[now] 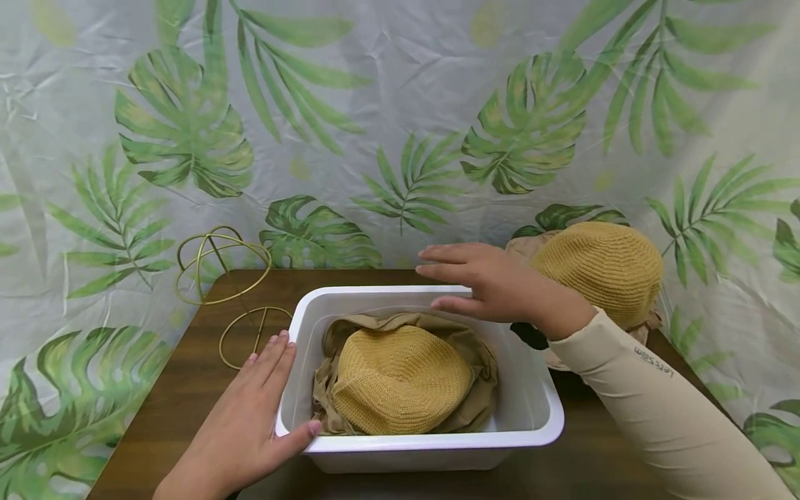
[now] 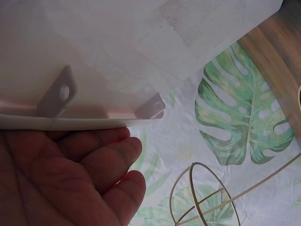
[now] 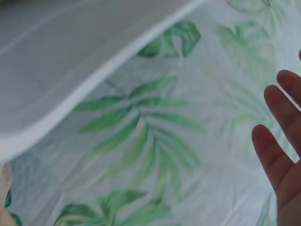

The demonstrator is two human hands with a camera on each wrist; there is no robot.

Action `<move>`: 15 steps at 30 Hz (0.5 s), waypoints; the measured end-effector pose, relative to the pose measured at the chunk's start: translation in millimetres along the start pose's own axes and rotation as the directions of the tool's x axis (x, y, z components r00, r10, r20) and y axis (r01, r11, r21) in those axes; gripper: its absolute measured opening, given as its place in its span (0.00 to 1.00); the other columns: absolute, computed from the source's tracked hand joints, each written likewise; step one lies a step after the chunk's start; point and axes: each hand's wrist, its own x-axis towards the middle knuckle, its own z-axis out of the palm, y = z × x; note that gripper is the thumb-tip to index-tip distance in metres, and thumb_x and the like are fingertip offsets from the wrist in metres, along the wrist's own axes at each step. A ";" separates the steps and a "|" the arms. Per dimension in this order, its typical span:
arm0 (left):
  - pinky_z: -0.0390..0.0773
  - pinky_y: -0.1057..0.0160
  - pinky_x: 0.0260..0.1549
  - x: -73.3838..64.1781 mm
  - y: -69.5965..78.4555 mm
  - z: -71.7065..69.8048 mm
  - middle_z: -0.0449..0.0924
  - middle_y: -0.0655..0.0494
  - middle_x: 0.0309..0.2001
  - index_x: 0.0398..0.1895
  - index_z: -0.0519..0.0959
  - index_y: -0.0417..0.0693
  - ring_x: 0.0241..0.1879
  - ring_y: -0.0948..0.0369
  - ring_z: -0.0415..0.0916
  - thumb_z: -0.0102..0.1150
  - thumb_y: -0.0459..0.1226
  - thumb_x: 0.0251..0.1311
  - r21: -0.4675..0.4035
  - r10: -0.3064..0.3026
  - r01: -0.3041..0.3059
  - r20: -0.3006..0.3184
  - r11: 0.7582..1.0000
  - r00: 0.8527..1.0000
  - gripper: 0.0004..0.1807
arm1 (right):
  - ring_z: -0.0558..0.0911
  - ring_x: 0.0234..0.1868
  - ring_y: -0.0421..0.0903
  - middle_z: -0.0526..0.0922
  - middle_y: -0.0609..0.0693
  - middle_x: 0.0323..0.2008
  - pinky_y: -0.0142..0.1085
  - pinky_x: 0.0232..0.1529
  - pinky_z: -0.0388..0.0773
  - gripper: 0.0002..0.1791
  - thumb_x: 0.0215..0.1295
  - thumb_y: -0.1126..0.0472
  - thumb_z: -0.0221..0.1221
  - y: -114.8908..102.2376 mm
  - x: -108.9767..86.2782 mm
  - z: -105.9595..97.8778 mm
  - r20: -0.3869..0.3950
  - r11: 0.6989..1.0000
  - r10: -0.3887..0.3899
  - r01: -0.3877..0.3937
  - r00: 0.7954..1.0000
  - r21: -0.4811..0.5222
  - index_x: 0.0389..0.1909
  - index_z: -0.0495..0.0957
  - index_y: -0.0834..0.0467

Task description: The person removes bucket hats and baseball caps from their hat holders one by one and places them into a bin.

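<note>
White tub [image 1: 431,442] sits on brown table [image 1: 181,389], knit hat [image 1: 403,378] inside, left hand [image 1: 244,410] straight-fingered against its rim, right hand [image 1: 500,281] raised empty, fingers spread; light, even bracing should stop sliding.

White plastic tub [image 1: 412,460]: stands upright on the dark wooden table [image 1: 181,389], rectangular and round-cornered, with a broad smooth rim and long sides running left to right. Is touched along the left rim by the left hand [image 1: 250,410], with the thumb at the near corner; has the right hand [image 1: 500,281] just beyond the far rim's right part. Yellow knitted hat [image 1: 403,378]: lies inside, crown facing up, softly slumped. Khaki fabric [image 1: 481,347]: lies crumpled around the hat, bunched toward the tub's left end.
</note>
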 end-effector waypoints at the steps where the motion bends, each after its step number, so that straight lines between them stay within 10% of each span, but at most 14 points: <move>1: 0.36 0.67 0.72 0.0 0.2 0.2 0.59 0.38 0.73 0.70 0.63 0.28 0.73 0.45 0.56 0.59 0.63 0.57 0.000 0.000 0.000 0.000 1.000 1.000 0.52 | 0.75 0.63 0.57 0.76 0.60 0.63 0.55 0.59 0.73 0.31 0.73 0.40 0.50 2.0 -4.9 -3.2 -0.027 1.000 0.004 -0.003 1.000 0.006 0.61 0.78 0.62; 9: 0.36 0.68 0.72 0.3 1.3 1.1 0.59 0.38 0.73 0.70 0.63 0.28 0.73 0.45 0.55 0.61 0.62 0.56 0.000 0.002 -0.002 -0.003 1.000 1.000 0.52 | 0.75 0.62 0.59 0.74 0.60 0.64 0.55 0.55 0.75 0.27 0.72 0.45 0.55 13.8 -58.1 -24.2 -0.113 0.990 0.143 -0.140 0.983 0.031 0.59 0.79 0.62; 15: 0.37 0.67 0.72 0.3 0.8 0.6 0.59 0.38 0.73 0.70 0.63 0.28 0.72 0.45 0.56 0.60 0.62 0.57 -0.002 0.007 -0.007 -0.005 1.000 1.000 0.52 | 0.76 0.60 0.58 0.77 0.57 0.62 0.29 0.63 0.66 0.28 0.70 0.43 0.56 22.6 -94.5 -31.4 -0.242 0.975 0.219 -0.219 0.945 0.027 0.58 0.81 0.60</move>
